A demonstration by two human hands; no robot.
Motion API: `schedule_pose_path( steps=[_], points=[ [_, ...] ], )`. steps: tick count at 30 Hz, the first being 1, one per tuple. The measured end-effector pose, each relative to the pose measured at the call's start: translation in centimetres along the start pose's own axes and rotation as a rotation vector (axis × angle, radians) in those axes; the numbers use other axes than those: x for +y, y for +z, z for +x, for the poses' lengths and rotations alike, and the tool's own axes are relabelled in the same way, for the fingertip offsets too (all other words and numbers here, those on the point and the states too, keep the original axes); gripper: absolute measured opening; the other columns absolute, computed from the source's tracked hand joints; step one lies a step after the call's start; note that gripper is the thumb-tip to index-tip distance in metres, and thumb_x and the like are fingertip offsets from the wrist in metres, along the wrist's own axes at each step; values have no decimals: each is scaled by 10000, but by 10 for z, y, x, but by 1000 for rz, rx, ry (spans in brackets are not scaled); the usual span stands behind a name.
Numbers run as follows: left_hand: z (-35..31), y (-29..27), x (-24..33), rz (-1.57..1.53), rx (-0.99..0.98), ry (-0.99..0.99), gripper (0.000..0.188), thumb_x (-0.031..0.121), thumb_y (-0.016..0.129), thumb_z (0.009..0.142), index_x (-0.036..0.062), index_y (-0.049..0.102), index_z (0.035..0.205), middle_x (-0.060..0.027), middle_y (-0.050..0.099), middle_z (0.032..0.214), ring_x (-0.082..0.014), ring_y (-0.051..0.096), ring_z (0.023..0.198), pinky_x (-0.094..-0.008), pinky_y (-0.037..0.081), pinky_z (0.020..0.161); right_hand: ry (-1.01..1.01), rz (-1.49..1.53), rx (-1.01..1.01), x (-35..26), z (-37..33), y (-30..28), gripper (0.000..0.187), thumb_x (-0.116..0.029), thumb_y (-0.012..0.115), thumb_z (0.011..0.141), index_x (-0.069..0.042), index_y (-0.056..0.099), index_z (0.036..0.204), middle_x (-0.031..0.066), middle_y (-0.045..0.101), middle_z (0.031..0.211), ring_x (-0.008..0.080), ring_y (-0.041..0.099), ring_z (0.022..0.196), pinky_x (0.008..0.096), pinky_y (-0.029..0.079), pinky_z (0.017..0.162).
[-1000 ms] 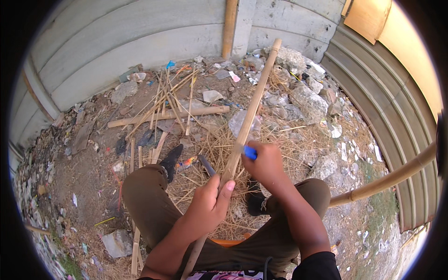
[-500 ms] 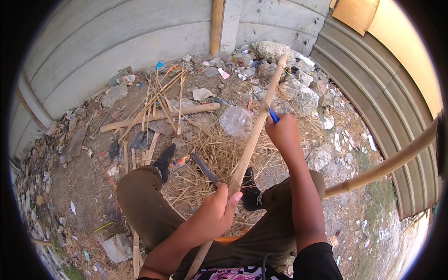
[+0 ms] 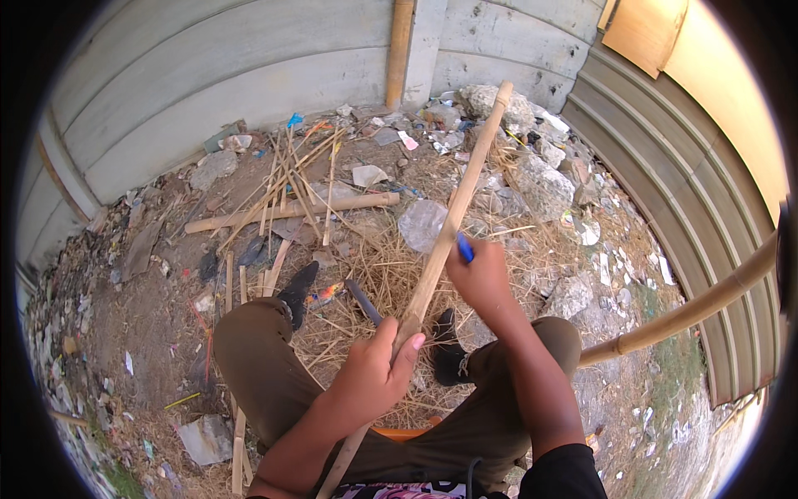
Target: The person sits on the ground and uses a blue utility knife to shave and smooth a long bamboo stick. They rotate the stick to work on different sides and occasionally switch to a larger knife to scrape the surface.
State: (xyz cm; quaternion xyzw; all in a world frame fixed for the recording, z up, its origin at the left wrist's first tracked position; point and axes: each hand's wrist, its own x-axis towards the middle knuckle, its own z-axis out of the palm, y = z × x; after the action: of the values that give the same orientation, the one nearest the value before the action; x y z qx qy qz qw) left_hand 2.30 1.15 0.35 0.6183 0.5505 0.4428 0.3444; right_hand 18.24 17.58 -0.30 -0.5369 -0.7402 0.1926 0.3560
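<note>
The hands are both closed: the left hand (image 3: 371, 376) wraps the near part of a bamboo pole (image 3: 455, 212), thumb on top, apparently to steady it as it slants from between the thighs out over the ground. Farther along, the right hand (image 3: 480, 281) grips a blue-handled tool (image 3: 465, 248) against the pole's right side, forearm stretched past the right knee, probably for reach. Beyond, thin strips (image 3: 287, 179) lie across a shorter pole (image 3: 366, 200), which seems to prop them.
</note>
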Motion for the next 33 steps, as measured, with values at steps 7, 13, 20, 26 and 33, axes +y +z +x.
schedule_pose_path(
  steps=[7,13,20,26,33],
  points=[
    [9,-21,-4,56,181,52,241,212,594,1014,-1,509,937,-132,553,569,-198,610,482,-370,407,460,-390,-63,-118,-19,-39,38,99,-180,732,736,-123,677,795,122,618,598,339,652,574,429,522,559],
    [-1,-16,6,-30,5,-76,245,209,569,1027,-9,487,952,-132,539,553,-205,597,469,-372,404,454,-169,-63,12,-15,-17,24,118,-182,714,761,-68,703,790,181,634,638,379,649,596,463,526,590],
    [-20,21,7,-114,-235,-10,260,225,545,1038,-12,471,963,-100,539,579,-160,545,478,-343,402,461,203,-82,330,62,62,-53,317,-199,642,869,82,652,723,262,600,619,404,612,566,464,486,595],
    [-19,23,12,-183,-294,17,311,255,523,1050,-26,446,941,-106,505,537,-157,513,446,-366,386,442,33,99,414,71,48,-57,274,-175,639,869,51,650,715,220,577,574,363,549,493,453,468,568],
    [-17,17,16,-148,-307,-26,319,256,516,1052,-46,446,974,-110,514,543,-160,532,454,-370,389,448,89,-192,400,37,39,-68,285,-240,655,839,10,653,702,248,599,636,428,599,569,482,490,587]
  ],
)
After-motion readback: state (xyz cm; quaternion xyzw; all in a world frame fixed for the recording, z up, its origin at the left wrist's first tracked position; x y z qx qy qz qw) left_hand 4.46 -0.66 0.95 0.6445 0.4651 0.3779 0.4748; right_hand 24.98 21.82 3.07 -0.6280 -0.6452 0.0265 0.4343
